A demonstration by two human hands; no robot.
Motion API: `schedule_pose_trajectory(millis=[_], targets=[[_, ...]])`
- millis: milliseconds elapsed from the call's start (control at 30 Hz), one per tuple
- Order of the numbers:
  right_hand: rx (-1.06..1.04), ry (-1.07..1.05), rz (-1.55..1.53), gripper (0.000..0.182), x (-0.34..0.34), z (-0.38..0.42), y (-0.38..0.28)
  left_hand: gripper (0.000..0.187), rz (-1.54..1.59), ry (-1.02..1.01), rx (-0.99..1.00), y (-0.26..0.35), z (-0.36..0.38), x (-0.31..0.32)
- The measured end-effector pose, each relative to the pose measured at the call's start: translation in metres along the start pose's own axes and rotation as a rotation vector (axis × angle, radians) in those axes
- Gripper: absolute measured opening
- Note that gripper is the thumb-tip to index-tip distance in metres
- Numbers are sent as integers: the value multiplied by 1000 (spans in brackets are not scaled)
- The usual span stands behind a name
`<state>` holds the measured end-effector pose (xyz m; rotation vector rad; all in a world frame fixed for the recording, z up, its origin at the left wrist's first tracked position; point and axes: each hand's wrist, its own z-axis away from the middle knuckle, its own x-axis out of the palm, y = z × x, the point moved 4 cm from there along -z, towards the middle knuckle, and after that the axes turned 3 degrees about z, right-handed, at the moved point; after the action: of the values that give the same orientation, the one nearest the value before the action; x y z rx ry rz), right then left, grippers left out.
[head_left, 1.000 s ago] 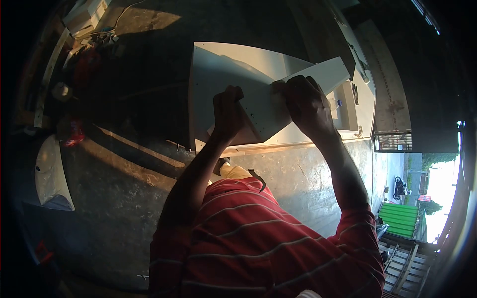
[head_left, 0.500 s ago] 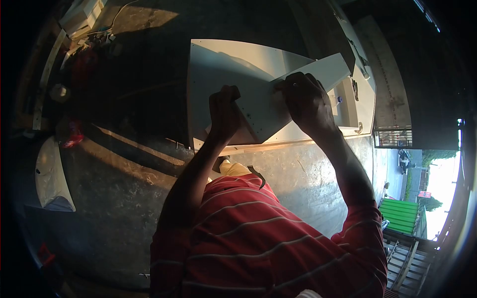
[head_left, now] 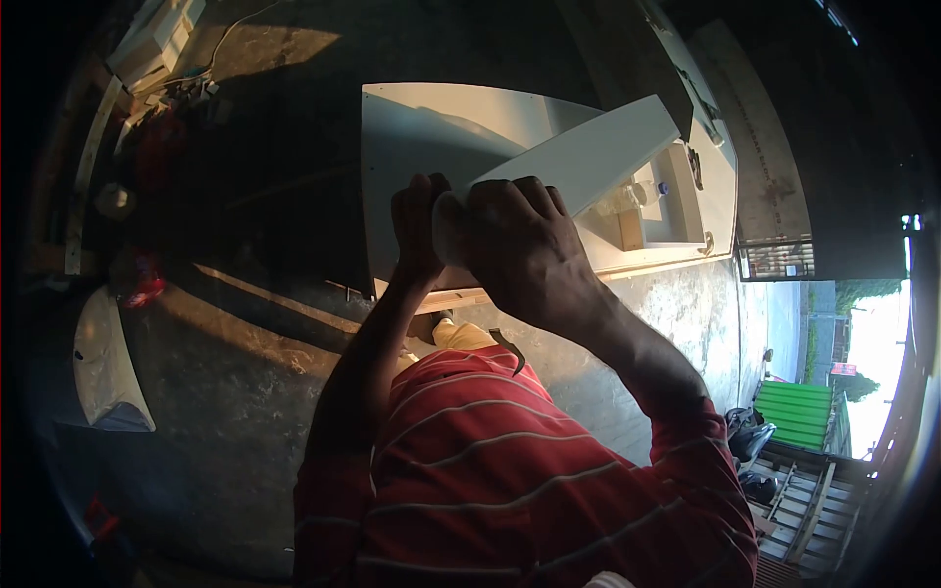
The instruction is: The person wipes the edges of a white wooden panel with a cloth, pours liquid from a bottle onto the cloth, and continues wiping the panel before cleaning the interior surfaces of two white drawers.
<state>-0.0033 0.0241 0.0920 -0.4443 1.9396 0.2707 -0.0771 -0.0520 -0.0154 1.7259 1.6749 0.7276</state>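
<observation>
A long white panel point(head_left: 598, 147) is held aslant above a larger white board-like surface point(head_left: 392, 108). My left hand point(head_left: 419, 227) is closed at the panel's near left end. Close beside it, my right hand point(head_left: 520, 230) is curled into a fist against the same end, knuckles up. Whatever its fingers hold is hidden; a pale grey patch shows between the two hands. To the right, a shallow open white compartment point(head_left: 694, 225) contains a clear bottle with a blue cap point(head_left: 663, 188).
Dark hinge-like metal fittings point(head_left: 695, 169) sit by the compartment. Grey concrete floor point(head_left: 235, 382) lies left and below. A curved pale piece point(head_left: 108, 363) rests on the floor at left. White boxes point(head_left: 157, 44) are stacked at upper left. A green metal container point(head_left: 792, 414) stands outside.
My right hand has slid left along the panel toward my left hand. The panel has turned, hiding its hole-dotted face, and more of the compartment shows.
</observation>
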Motion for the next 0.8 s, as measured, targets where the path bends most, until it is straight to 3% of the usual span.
schedule_pose_trajectory(millis=[67, 100, 133, 167, 200, 267, 333, 367, 400, 433, 467, 533, 600, 667, 700, 800], targets=[[21, -6, 58, 34, 1, 7, 25, 17, -105, -74, 39, 2, 1, 4], [-41, 57, 173, 35, 1, 15, 50, 29, 157, -2, -145, -9, 6, 7], [91, 15, 201, 35, -9, 17, 76, 42, 418, 69, -329, -20, 9, 10], [65, 44, 295, 33, -15, 28, 110, 53, 368, -58, -344, -22, 8, 10], [117, 19, 409, 32, -22, 38, 148, 53, 372, -57, -337, -23, 8, 9], [208, -71, 619, 30, -17, 67, 235, 51, 632, 2, -593, -34, 17, 14], [265, -106, 585, 24, -14, 51, 219, 47, 651, -60, -552, -55, 24, 12], [159, -29, 450, 17, -15, 32, 182, 44, 795, -3, -716, -61, 31, 11], [79, -61, 338, 26, -11, 23, 142, 42, 933, 51, -893, -67, 43, 11], [54, -48, 308, 24, -3, 15, 103, 42, 929, 36, -894, -83, 54, 5], [-40, 91, 211, 20, -3, 14, 66, 40, 915, 70, -788, -104, 63, -5], [-110, 63, 91, 18, -7, 13, 37, 39, 891, 86, -681, -100, 64, -11], [-79, 34, 89, 19, -8, 19, 72, 39, 358, 233, -655, -68, 52, -32], [-26, 69, 77, 15, -6, 28, 138, 37, 696, 310, -736, -76, 61, -46], [-50, 92, 153, 15, -3, 38, 183, 37, 683, 310, -736, -83, 66, -52], [-27, 134, 428, 15, -24, 73, 308, 41, 140, 305, -273, -86, 76, -78]])
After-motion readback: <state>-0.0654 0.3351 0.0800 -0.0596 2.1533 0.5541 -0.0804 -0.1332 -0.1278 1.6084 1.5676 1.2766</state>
